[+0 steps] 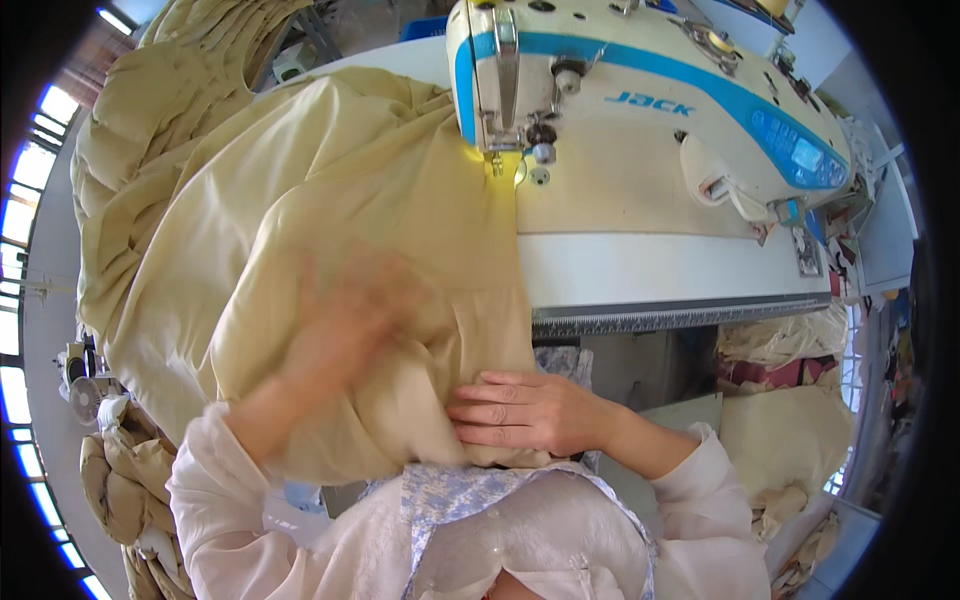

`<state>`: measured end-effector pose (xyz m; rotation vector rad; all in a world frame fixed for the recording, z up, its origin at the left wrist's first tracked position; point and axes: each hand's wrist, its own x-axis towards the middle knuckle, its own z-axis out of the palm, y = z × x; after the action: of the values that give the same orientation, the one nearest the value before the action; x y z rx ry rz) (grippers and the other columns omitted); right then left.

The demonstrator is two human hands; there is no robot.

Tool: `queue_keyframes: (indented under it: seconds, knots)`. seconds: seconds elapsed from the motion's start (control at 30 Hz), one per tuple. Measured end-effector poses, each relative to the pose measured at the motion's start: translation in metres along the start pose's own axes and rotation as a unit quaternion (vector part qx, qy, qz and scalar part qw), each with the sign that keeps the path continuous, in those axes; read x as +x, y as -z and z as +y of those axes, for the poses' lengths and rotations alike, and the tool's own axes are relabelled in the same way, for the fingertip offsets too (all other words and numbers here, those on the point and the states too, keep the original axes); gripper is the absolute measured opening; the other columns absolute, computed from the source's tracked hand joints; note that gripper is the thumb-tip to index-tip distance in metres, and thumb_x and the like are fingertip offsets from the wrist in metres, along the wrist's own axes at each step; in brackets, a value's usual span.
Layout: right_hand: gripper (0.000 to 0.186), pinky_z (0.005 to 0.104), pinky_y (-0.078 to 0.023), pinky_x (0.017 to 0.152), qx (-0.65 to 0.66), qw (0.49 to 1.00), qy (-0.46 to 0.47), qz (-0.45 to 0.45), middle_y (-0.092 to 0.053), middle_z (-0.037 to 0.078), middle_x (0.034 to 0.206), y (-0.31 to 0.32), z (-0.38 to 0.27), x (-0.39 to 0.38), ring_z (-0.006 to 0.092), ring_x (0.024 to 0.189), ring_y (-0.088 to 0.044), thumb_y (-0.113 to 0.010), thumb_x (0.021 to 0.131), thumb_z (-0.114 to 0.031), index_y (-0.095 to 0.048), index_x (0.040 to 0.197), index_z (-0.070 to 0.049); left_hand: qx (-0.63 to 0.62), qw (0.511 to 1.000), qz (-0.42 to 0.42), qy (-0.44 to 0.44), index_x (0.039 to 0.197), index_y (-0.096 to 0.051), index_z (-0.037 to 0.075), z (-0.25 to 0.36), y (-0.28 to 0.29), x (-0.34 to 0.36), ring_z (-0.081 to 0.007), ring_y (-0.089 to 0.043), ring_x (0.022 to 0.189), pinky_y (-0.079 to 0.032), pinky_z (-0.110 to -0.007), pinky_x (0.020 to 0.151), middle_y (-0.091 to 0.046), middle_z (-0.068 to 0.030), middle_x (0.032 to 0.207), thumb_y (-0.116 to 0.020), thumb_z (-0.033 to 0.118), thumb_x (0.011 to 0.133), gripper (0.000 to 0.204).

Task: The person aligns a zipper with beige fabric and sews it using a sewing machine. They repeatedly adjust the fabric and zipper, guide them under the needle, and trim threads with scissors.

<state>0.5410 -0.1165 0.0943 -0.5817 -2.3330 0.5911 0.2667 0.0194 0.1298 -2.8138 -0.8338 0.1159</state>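
A large piece of khaki fabric (370, 190) spreads over the table's left half and hangs down its front edge toward my lap. Its right edge runs up to the lit needle area of a white and blue sewing machine (640, 90), at the presser foot (497, 165). My left hand (365, 300) is over the middle of the cloth, smeared by motion, so its fingers cannot be read. Lower down, my right hand (530, 412) lies flat on the hanging part of the fabric, fingers stretched out and pointing left.
A ruler strip (680, 315) lines the front edge of the white table (620, 270). More khaki cloth is heaped at the far left (150, 130), with further bundles (125, 470) below it. To the right, a pale fabric pile (785, 430) lies beneath table height.
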Motion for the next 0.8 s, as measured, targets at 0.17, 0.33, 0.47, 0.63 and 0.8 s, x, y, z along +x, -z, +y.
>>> queue_keyframes:
  seconds: [0.17, 0.33, 0.47, 0.63, 0.8]
  knots:
    - [0.048, 0.0467, -0.038, 0.118, 0.029, 0.996, -0.079, 0.018, -0.057, 0.012, 0.146, -0.056, 0.006, -0.006, 0.0292, 0.138, -0.052, -0.057, 0.090, -0.014, -0.059, 0.138, -0.005, 0.101, 0.988, 0.067, 0.098, 0.152, -0.047, 0.019, -0.164, -0.056, -0.004, -0.0246, -0.040, 0.143, -0.023, -0.055, 0.121, -0.042, -0.0027, 0.159, -0.056, 0.020, 0.099, 0.054]
    - [0.053, 0.0463, -0.035, 0.119, -0.028, 0.993, -0.108, 0.026, -0.055, 0.011, 0.149, -0.082, -0.006, 0.006, 0.0274, 0.141, -0.049, -0.060, 0.087, -0.011, -0.058, 0.140, -0.006, 0.037, 0.988, 0.048, 0.141, 0.140, -0.058, 0.017, -0.172, -0.057, 0.056, -0.0254, -0.050, 0.135, -0.030, -0.046, 0.120, -0.056, -0.0056, 0.146, -0.057, 0.021, 0.097, 0.044]
    - [0.049, 0.0479, -0.035, 0.120, -0.092, 0.982, -0.167, 0.018, -0.054, 0.010, 0.149, -0.091, -0.013, -0.008, 0.0276, 0.142, -0.047, -0.060, 0.087, -0.010, -0.061, 0.136, -0.007, -0.216, 0.942, 0.218, 0.136, 0.122, -0.071, 0.012, -0.068, -0.002, 0.069, -0.0284, -0.055, 0.131, -0.037, -0.041, 0.115, -0.069, -0.0080, 0.124, -0.059, 0.016, 0.093, 0.031]
    - [0.047, 0.0482, -0.036, 0.120, -0.047, 0.985, -0.138, 0.092, -0.052, 0.010, 0.152, -0.109, 0.001, -0.025, 0.0321, 0.145, -0.043, -0.058, 0.089, -0.008, -0.062, 0.137, -0.010, -0.235, 0.952, 0.128, -0.147, 0.147, -0.053, 0.011, -0.007, -0.045, 0.066, -0.0319, -0.040, 0.146, -0.028, -0.047, 0.122, -0.049, -0.0130, 0.154, -0.063, 0.012, 0.092, 0.056]
    - [0.052, 0.0427, -0.037, 0.119, -0.021, 0.960, -0.197, 0.200, -0.048, 0.016, 0.154, -0.099, -0.016, -0.045, 0.0361, 0.145, -0.041, -0.050, 0.095, -0.004, -0.052, 0.147, -0.012, -0.166, 0.983, 0.047, -0.071, 0.153, -0.044, 0.006, 0.002, -0.026, 0.047, -0.0351, -0.033, 0.150, -0.026, -0.051, 0.122, -0.037, -0.0127, 0.162, -0.060, 0.010, 0.094, 0.062]
